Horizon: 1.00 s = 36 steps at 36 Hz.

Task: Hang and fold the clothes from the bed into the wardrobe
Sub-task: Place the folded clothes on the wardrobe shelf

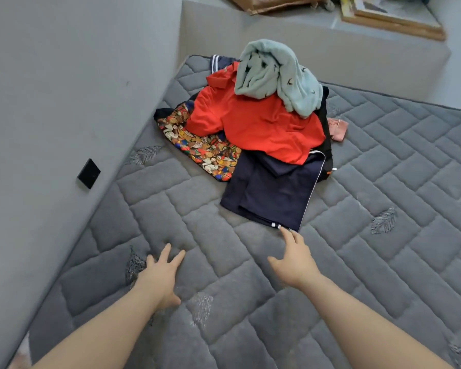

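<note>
A pile of clothes lies on the grey quilted mattress (383, 182) near the wall corner. On top is a pale blue-green garment (274, 73), under it a red shirt (256, 123). A colourful patterned cloth (202, 147) sticks out at the left, and a navy garment (272, 193) with white piping lies at the front. A small pink piece (337, 127) shows at the right. My right hand (293, 258) reaches forward with straight fingers, its fingertips at the navy garment's near corner. My left hand (161, 275) hovers open over the mattress, clear of the pile.
A grey wall (51, 102) runs along the left of the bed, with a black switch plate (89, 173) on it. Behind the pile is a grey ledge (304, 46) holding a brown item (272, 2) and framed boards (394, 17).
</note>
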Tool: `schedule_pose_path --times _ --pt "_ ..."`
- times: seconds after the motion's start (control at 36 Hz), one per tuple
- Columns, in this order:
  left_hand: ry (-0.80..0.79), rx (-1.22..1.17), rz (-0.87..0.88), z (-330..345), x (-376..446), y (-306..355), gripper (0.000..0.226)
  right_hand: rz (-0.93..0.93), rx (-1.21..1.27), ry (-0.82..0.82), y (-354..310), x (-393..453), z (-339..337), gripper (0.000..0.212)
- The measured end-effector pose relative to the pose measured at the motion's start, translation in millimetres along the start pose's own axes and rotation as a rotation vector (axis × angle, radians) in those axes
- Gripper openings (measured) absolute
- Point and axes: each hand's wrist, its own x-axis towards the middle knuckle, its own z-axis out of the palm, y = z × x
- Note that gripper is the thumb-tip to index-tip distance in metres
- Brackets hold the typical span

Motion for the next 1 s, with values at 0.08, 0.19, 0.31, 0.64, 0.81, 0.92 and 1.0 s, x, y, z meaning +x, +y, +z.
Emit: schedule_pose_path --times 0.08,0.19,0.31,0.64,0.81,0.92,1.0 --pt "0.087 0.029 -0.018 17 11 2 0.122 0.008 0.011 0.034 -2 32 8 0.090" --pt "0.106 0.041 -0.022 24 15 0 0.122 0.030 0.008 0.052 -3 64 20 0.103" --pt "0.157 0.068 -0.007 28 20 -2 0.122 0.056 -0.020 0.115 -1 81 36 0.116" --pt "0.205 0.050 0.018 33 21 -4 0.124 0.050 -0.029 0.116 -13 91 19 0.020" --pt "0.069 -0.038 0.021 9 5 -2 0.119 0.005 -0.001 -0.086 -17 -10 55 0.030" --pt "-0.024 -0.164 0.040 -9 -25 -6 0.108 0.021 0.161 -0.071 -20 -71 28 0.033" --pt "0.027 -0.250 0.057 -17 -65 0 0.094 0.023 0.181 -0.090 -19 -104 -13 0.035"
